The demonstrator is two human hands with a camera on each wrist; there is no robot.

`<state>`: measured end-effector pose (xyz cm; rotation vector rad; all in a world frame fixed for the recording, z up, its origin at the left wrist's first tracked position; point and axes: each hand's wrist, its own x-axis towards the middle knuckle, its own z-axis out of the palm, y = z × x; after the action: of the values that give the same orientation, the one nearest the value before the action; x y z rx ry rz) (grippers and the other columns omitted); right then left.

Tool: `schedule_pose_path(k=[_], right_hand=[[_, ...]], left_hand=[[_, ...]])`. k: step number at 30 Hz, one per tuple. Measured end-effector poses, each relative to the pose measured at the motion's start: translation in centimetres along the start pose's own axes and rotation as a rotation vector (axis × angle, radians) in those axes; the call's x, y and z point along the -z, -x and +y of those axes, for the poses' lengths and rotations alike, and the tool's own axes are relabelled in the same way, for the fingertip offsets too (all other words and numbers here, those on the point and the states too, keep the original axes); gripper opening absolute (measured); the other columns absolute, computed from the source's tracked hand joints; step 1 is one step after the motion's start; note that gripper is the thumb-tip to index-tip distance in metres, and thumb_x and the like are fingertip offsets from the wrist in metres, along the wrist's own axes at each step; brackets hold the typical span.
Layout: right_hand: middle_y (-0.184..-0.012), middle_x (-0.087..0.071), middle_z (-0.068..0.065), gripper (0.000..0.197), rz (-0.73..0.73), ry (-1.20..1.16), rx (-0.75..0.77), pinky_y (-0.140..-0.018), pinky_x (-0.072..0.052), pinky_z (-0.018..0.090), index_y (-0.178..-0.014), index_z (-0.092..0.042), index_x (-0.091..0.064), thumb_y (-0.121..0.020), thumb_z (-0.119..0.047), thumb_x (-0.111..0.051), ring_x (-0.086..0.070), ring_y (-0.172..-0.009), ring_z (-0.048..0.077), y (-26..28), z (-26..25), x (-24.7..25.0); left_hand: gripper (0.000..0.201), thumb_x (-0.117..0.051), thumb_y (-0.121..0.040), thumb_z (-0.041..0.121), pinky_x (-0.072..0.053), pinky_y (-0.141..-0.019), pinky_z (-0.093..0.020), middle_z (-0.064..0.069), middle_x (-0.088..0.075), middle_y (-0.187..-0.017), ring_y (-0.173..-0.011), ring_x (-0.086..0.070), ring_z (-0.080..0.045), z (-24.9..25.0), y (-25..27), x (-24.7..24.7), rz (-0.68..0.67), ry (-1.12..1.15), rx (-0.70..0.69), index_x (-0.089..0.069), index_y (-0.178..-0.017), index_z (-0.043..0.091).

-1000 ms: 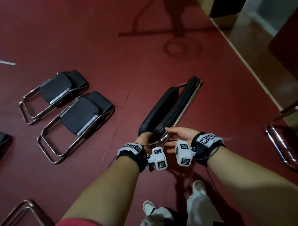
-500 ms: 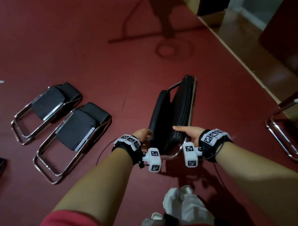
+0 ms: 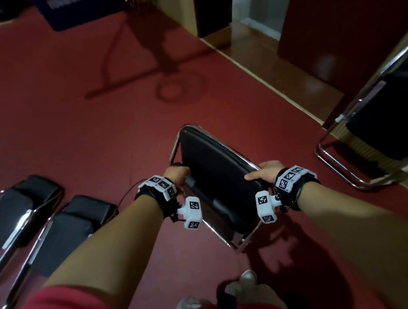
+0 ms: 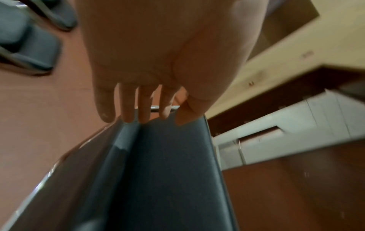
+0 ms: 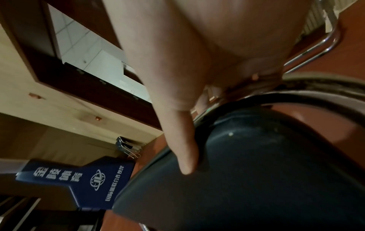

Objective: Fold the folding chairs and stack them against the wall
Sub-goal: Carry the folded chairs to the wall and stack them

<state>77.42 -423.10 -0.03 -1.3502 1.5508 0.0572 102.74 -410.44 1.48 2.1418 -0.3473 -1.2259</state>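
Note:
A folded chair (image 3: 217, 175) with black pads and a chrome frame hangs above the red floor, its broad side tilted up toward me. My left hand (image 3: 177, 174) grips its left edge. In the left wrist view the fingers (image 4: 143, 109) hook over the pad (image 4: 169, 171) and frame. My right hand (image 3: 263, 173) holds the right edge. In the right wrist view the thumb (image 5: 183, 148) lies on the pad (image 5: 247, 179) and the fingers wrap the chrome tube (image 5: 254, 87).
Two folded chairs (image 3: 18, 208) (image 3: 78, 228) lie flat on the floor at lower left. An unfolded chair (image 3: 382, 119) stands at the right by the wall. A blue sign (image 3: 71, 4) leans at top left. A wooden strip (image 3: 282, 71) borders the floor ahead.
The chair has turned from edge-on to broad side up, and my hands have spread to its two sides. My view has swung right and up toward the wall.

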Motion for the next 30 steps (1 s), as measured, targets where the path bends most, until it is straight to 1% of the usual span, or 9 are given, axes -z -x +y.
schedule_pose_path(k=[3, 8, 10, 13, 16, 19, 25, 28, 30], right_hand=[[-0.141, -0.055, 0.008, 0.085, 0.0, 0.009, 0.034, -0.104, -0.039, 0.029, -0.14, -0.01, -0.052, -0.068, -0.034, -0.09, -0.052, -0.129, 0.026, -0.9, 0.6, 1.1], [-0.146, -0.052, 0.005, 0.083, -0.015, 0.013, 0.064, -0.111, -0.037, 0.033, -0.146, -0.014, -0.047, -0.075, -0.034, -0.085, -0.051, -0.131, 0.024, -1.4, 0.7, 1.6], [-0.148, -0.049, 0.004, 0.082, -0.003, -0.001, 0.053, -0.111, -0.037, 0.033, -0.149, -0.018, -0.043, -0.079, -0.035, -0.082, -0.048, -0.133, 0.024, -1.6, 0.6, 1.5], [-0.15, -0.047, 0.003, 0.079, 0.069, -0.02, 0.043, -0.111, -0.036, 0.033, -0.149, -0.022, -0.042, -0.081, -0.036, -0.08, -0.046, -0.135, 0.024, -1.8, 0.8, 1.2], [-0.151, -0.046, 0.003, 0.08, 0.204, -0.05, 0.011, -0.109, -0.035, 0.03, -0.149, -0.02, -0.042, -0.08, -0.039, -0.08, -0.046, -0.136, 0.023, -1.6, 1.3, 0.7], [-0.146, -0.045, 0.007, 0.087, 0.339, -0.052, -0.064, -0.107, -0.038, 0.032, -0.147, -0.016, -0.041, -0.076, -0.044, -0.082, -0.047, -0.132, 0.026, -1.7, 1.8, -0.4], [-0.134, -0.043, 0.014, 0.083, 0.519, -0.131, -0.173, -0.103, -0.043, 0.038, -0.14, -0.032, -0.045, -0.069, -0.045, -0.085, -0.05, -0.121, 0.033, -2.4, 2.5, -2.9], [-0.131, -0.049, 0.011, 0.088, 0.603, -0.225, -0.138, -0.1, -0.046, 0.037, -0.14, -0.02, -0.048, -0.065, -0.037, -0.091, -0.052, -0.121, 0.029, -2.7, 2.8, -3.2], [-0.111, -0.055, -0.001, 0.078, 0.665, -0.337, -0.129, -0.085, -0.046, 0.027, -0.132, -0.01, -0.05, -0.066, -0.022, -0.091, -0.054, -0.109, 0.02, -2.8, 3.6, -3.6]], left_hand=[[0.016, -0.057, -0.089, 0.008, -0.052, -0.078, -0.04, -0.014, -0.063, -0.093, -0.079, -0.059, -0.027, 1.5, -1.4, -0.8, 0.037, -0.085, -0.057, -0.063, -0.103, 0.003], [0.007, -0.064, -0.082, 0.005, -0.057, -0.079, -0.04, -0.015, -0.069, -0.093, -0.085, -0.067, -0.03, 4.5, -4.3, -2.1, -0.001, -0.166, -0.128, -0.067, -0.089, 0.006], [0.024, -0.067, -0.076, 0.004, -0.053, -0.072, -0.035, -0.016, -0.072, -0.097, -0.091, -0.069, -0.033, 5.7, -6.3, -2.2, -0.021, -0.216, -0.184, -0.069, -0.1, 0.004], [0.052, -0.066, -0.067, 0.015, -0.055, -0.081, -0.037, -0.015, -0.071, -0.108, -0.094, -0.068, -0.033, 7.8, -8.8, -2.0, -0.046, -0.324, -0.213, -0.064, -0.118, 0.01], [0.081, -0.068, -0.067, 0.026, -0.047, -0.104, -0.051, -0.017, -0.052, -0.134, -0.119, -0.054, -0.042, 9.7, -10.1, -1.4, 0.02, -0.504, -0.226, -0.042, -0.143, 0.021], [0.091, -0.069, -0.078, 0.02, -0.038, -0.112, -0.052, -0.019, -0.034, -0.147, -0.133, -0.04, -0.045, 11.0, -12.3, -0.6, -0.017, -0.594, -0.252, -0.023, -0.156, 0.026], [0.102, -0.071, -0.077, 0.01, -0.046, -0.099, -0.039, -0.019, -0.041, -0.151, -0.13, -0.049, -0.038, 12.4, -18.3, 0.2, -0.161, -0.61, -0.258, -0.013, -0.16, 0.02], [0.098, -0.07, -0.077, 0.0, -0.045, -0.097, -0.036, -0.019, -0.045, -0.148, -0.129, -0.051, -0.036, 12.7, -20.4, -0.7, -0.212, -0.527, -0.269, -0.016, -0.159, 0.014], [0.088, -0.068, -0.075, -0.004, -0.048, -0.101, -0.039, -0.017, -0.054, -0.14, -0.123, -0.055, -0.035, 12.6, -21.7, -1.5, -0.241, -0.512, -0.293, -0.03, -0.154, 0.011]])
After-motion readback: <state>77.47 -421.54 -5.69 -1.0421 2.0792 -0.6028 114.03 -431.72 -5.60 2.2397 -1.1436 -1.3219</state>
